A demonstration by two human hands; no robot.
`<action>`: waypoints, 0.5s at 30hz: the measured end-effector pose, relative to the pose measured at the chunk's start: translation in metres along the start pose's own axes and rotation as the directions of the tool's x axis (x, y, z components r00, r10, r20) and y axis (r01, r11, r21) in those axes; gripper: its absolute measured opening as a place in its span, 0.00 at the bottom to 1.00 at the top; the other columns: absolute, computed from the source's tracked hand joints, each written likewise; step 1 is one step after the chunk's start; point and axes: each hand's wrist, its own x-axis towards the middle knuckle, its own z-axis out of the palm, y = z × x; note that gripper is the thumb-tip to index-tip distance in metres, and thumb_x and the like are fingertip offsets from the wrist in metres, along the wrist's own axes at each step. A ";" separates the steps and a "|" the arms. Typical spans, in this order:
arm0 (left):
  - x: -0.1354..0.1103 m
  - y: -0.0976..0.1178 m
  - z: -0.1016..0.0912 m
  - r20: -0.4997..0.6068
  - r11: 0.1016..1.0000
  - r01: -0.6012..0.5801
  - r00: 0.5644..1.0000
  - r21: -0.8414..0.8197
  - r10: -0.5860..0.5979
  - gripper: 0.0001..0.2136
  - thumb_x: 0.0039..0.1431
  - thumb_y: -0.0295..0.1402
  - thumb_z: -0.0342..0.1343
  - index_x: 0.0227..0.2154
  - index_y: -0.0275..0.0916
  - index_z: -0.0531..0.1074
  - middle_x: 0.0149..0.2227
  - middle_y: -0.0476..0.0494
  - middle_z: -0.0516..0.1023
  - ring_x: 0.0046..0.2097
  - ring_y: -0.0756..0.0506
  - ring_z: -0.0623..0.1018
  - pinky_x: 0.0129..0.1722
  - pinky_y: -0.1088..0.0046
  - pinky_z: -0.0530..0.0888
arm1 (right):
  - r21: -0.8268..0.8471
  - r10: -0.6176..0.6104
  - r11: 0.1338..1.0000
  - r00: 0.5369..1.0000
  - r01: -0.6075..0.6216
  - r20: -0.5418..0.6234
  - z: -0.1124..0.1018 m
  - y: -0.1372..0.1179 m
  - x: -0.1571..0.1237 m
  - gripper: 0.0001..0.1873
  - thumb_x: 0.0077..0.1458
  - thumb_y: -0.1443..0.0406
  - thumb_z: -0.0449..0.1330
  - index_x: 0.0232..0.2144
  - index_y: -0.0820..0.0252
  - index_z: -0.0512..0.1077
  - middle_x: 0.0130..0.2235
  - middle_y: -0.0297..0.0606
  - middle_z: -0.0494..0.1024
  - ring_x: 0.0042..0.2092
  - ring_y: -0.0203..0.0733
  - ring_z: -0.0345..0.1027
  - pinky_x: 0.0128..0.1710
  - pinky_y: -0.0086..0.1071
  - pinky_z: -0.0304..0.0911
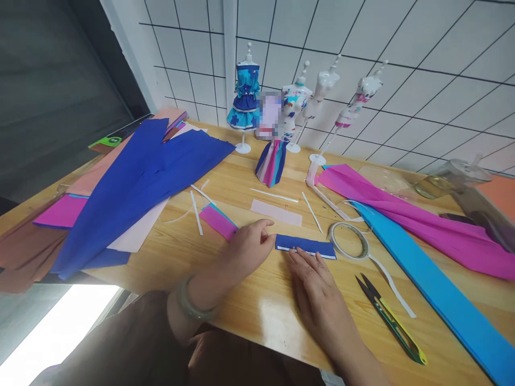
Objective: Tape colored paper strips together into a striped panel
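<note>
A short dark blue strip (304,244) of crepe-like paper or cloth lies on the wooden table, with a narrow white band of tape along its near edge. My left hand (251,244) is curled at the strip's left end, thumb and forefinger closed against its corner. The fingers of my right hand (314,279) lie stretched out along the taped edge. Just right of the strip rests a roll of white tape (349,240) with a loose tail. Thread snips (390,319) with yellow and green handles lie beyond my right hand. A magenta and teal piece (218,222) is beside my left hand.
A pale pink strip (277,212) and several thin white strips lie behind. Large blue sheets (148,182) cover the left side; magenta (402,214) and bright blue (434,295) lengths cross the right. Small dress-form stands (243,148) and a striped skirt (272,163) stand near the tiled wall.
</note>
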 end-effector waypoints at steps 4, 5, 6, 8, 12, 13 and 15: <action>-0.004 0.006 0.000 0.077 0.921 -0.312 0.950 0.233 0.303 0.09 0.55 0.28 0.50 0.39 0.38 0.71 0.34 0.45 0.73 0.41 0.46 0.70 0.42 0.69 0.67 | -0.028 0.048 0.998 0.998 -0.049 -0.032 0.005 0.003 -0.002 0.17 0.56 0.73 0.46 0.47 0.63 0.64 0.52 0.50 0.70 0.56 0.47 0.60 0.54 0.53 0.56; -0.006 0.008 0.000 0.137 0.872 -0.394 0.919 0.290 0.369 0.07 0.56 0.28 0.50 0.35 0.38 0.72 0.34 0.44 0.72 0.42 0.45 0.69 0.43 0.68 0.66 | -0.038 0.051 0.998 0.998 -0.052 -0.024 0.006 0.004 -0.003 0.18 0.56 0.73 0.45 0.48 0.63 0.64 0.52 0.50 0.70 0.56 0.47 0.59 0.54 0.53 0.56; -0.008 0.009 0.001 0.194 0.825 -0.453 0.891 0.338 0.410 0.06 0.57 0.29 0.50 0.32 0.37 0.72 0.34 0.43 0.71 0.42 0.45 0.68 0.42 0.67 0.66 | -0.049 0.053 0.997 0.998 -0.054 -0.015 0.008 0.006 -0.004 0.18 0.56 0.73 0.45 0.48 0.64 0.63 0.52 0.50 0.69 0.56 0.47 0.59 0.54 0.52 0.57; -0.011 0.010 0.003 0.266 0.751 -0.511 0.860 0.418 0.436 0.07 0.57 0.30 0.49 0.28 0.37 0.71 0.33 0.43 0.70 0.41 0.44 0.67 0.40 0.66 0.66 | -0.073 0.066 0.995 0.998 -0.065 0.003 0.008 0.008 -0.005 0.20 0.56 0.73 0.44 0.50 0.65 0.62 0.52 0.50 0.69 0.57 0.47 0.59 0.54 0.51 0.57; -0.013 0.008 0.006 0.296 0.664 -0.533 0.846 0.525 0.444 0.08 0.59 0.29 0.48 0.28 0.37 0.70 0.32 0.43 0.69 0.38 0.43 0.66 0.37 0.65 0.65 | -0.123 0.113 0.986 0.993 -0.111 0.014 0.004 0.013 -0.010 0.20 0.57 0.72 0.45 0.52 0.67 0.61 0.52 0.52 0.70 0.56 0.49 0.60 0.54 0.51 0.57; -0.013 0.007 0.006 0.300 0.645 -0.541 0.840 0.539 0.453 0.08 0.59 0.29 0.47 0.28 0.37 0.70 0.31 0.43 0.69 0.38 0.43 0.65 0.36 0.64 0.64 | -0.134 0.130 0.983 0.992 -0.127 0.008 0.002 0.015 -0.012 0.20 0.57 0.71 0.45 0.52 0.67 0.61 0.52 0.52 0.70 0.55 0.49 0.61 0.54 0.51 0.57; -0.012 0.006 0.007 0.308 0.618 -0.554 0.830 0.558 0.465 0.07 0.58 0.28 0.48 0.28 0.37 0.69 0.31 0.43 0.68 0.38 0.43 0.65 0.36 0.64 0.64 | -0.148 0.162 0.975 0.987 -0.163 -0.019 -0.001 0.022 -0.017 0.19 0.58 0.69 0.45 0.52 0.66 0.61 0.51 0.53 0.70 0.53 0.50 0.63 0.53 0.52 0.58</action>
